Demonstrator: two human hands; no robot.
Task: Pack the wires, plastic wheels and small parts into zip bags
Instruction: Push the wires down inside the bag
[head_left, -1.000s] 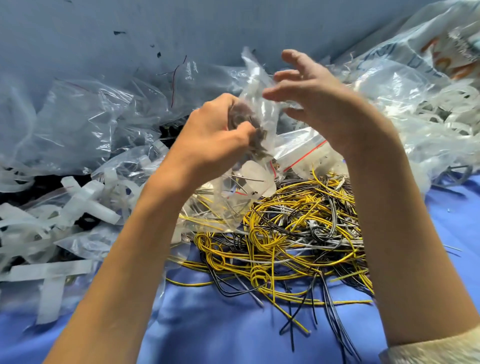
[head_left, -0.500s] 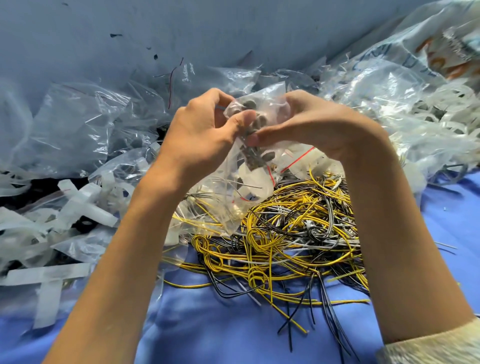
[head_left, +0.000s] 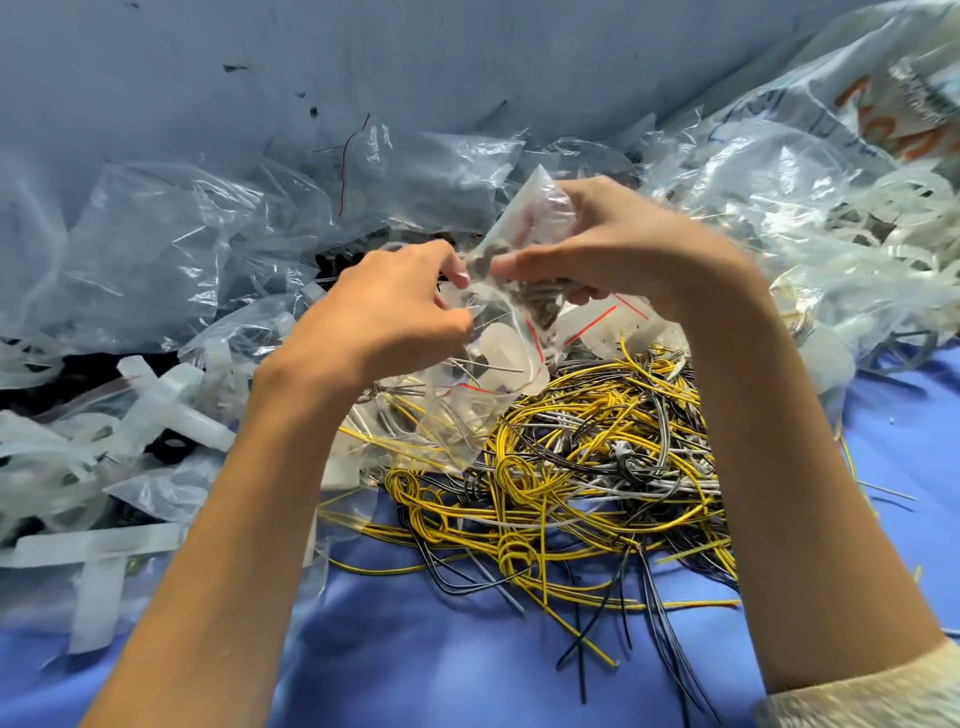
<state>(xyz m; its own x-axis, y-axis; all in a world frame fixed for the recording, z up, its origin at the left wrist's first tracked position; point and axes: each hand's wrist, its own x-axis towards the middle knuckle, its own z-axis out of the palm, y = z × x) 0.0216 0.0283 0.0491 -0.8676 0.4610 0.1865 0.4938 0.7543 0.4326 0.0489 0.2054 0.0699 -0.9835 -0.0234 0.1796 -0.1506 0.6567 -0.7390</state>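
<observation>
Blue cloth covers the worktop (head_left: 415, 649), and most of its far edge is buried under a heap of clear plastic bags (head_left: 171, 249), with a large printed sack (head_left: 857, 104) slumped in the far right corner. In the middle lies a loose tangle of yellow, black and white wires (head_left: 571, 467), spilling toward the near edge and not in any bag. Along the left edge sit white plastic strips and pieces (head_left: 156, 405), some inside thin bags, some loose; I cannot tell which of them are wheels.

Above the wire pile the person holds both hands close together. The left hand (head_left: 384, 317) pinches a small zip bag (head_left: 540, 202) between thumb and fingertips, and the right hand (head_left: 613, 249) grips the same bag from the other side, fingers curled round its upper part. Dark small parts (head_left: 483, 262) show through the plastic, just between the two thumbs. It looks like the bag is being pressed shut or settled.

A few red-lined zip bags (head_left: 483, 384) holding thin metal pins lie just under the hands, so some packing looks done. The wires and much of the plastic seem left to do.
</observation>
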